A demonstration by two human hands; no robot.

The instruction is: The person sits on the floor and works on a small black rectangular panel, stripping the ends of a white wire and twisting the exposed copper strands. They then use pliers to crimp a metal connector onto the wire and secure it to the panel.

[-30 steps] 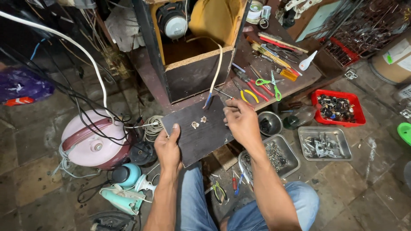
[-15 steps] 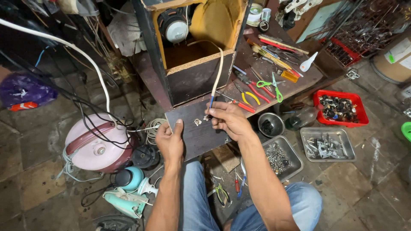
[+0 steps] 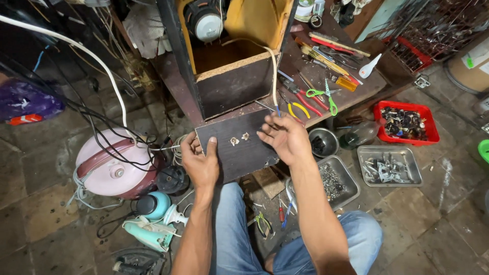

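Note:
A dark rectangular wooden panel (image 3: 239, 155) with two small metal terminals (image 3: 239, 138) lies across my lap. My left hand (image 3: 201, 164) grips its left edge, thumb on top. At the panel's upper right corner, my right hand (image 3: 286, 137) rests with its fingers spread and nothing in them. Just above those fingers hangs the blue-tipped end of a white cable (image 3: 274, 71). It comes down out of an open wooden speaker box (image 3: 234, 86) with a round speaker (image 3: 209, 23) inside.
A low bench (image 3: 351, 94) behind the panel carries yellow-handled pliers (image 3: 298, 109), green scissors (image 3: 327, 95) and other tools. A pink cooker (image 3: 114, 165) and a teal iron (image 3: 150, 231) sit left. A red bin (image 3: 405, 122), two metal trays (image 3: 389, 165) and a bowl (image 3: 323, 142) stand right.
My right hand has dropped from the cable's end to the panel's right corner and its fingers have spread. The left hand has kept its hold on the panel.

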